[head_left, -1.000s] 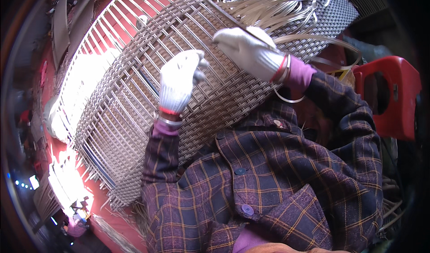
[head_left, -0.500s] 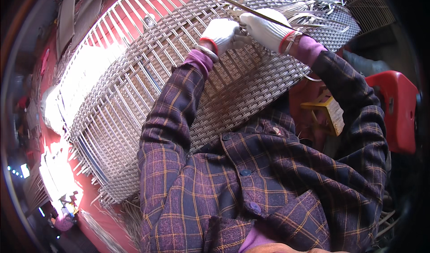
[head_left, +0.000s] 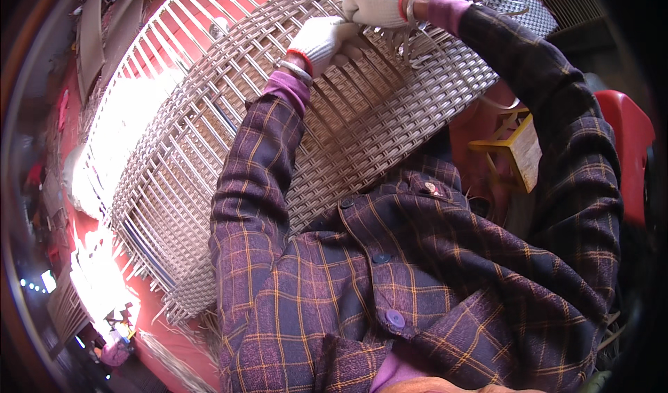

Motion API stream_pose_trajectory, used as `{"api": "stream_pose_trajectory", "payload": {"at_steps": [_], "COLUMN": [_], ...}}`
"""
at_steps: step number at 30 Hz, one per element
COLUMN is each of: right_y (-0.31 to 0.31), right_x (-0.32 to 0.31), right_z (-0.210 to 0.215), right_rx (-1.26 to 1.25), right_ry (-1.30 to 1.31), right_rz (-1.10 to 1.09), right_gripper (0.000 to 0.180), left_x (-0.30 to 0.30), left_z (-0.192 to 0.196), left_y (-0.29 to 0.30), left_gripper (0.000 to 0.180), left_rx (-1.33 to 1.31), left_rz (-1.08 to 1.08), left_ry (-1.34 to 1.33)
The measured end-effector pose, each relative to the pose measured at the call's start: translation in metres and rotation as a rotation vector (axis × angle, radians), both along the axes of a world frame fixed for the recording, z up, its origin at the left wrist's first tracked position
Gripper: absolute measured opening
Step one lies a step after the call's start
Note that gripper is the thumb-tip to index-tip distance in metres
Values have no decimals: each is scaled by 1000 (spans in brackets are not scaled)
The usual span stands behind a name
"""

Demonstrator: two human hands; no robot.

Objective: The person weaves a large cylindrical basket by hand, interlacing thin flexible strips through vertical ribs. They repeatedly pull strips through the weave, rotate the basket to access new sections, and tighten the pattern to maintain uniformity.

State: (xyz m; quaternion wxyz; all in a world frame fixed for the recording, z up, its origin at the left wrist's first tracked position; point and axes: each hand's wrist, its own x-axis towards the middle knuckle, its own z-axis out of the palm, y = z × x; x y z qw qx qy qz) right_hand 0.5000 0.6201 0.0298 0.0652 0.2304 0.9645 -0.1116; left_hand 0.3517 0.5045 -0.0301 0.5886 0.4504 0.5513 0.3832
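Both gloved hands worked near the top of the woven panel (head_left: 229, 156), which leaned across the person's lap. The left hand (head_left: 321, 38) gripped its strands; the right hand (head_left: 376, 2) pinched loose strips (head_left: 424, 42). A slackened pull would likely have left a gap or kinked a strip.

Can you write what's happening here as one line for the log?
left hand: gloved, on woven panel | right hand: gloved, on loose strips at panel top | wooden stool: right side

Grey woven panel (head_left: 229, 149); white-gloved hands (head_left: 323, 38)
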Motion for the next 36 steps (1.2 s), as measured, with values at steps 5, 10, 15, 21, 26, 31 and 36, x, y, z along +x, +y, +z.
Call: {"api": "stream_pose_trajectory", "payload": {"at_steps": [5, 10, 15, 21, 26, 31, 36], "right_y": [-29, -38, -29, -26, -35, -34, -35], "right_x": [19, 20, 20, 16, 6, -11, -1], "right_z": [10, 1, -14, -30, -41, -41, -28], "right_rx": [542, 150, -163, -132, -71, -142, -143], "right_ry": [235, 491, 492, 507, 553, 416, 594], "right_rz": [77, 111, 47, -34, -148, -126, 16], "right_gripper": [12, 11, 14, 19, 23, 18, 19], "left_x": [9, 9, -6, -13, -23, -26, -16], "left_z": [1, 16, 30, 11, -5, -2, 10], "left_y": [-4, -23, -48, -51, -44, -38, -52], "left_gripper": [30, 24, 27, 46, 48, 40, 33], "left_rx": [-29, 91, 137, 108, 14, -27, 69], "left_rz": [144, 73, 129, 154, 125, 56, 154], "left_ry": [-2, 281, 184, 31, -214, -75, 161]}}
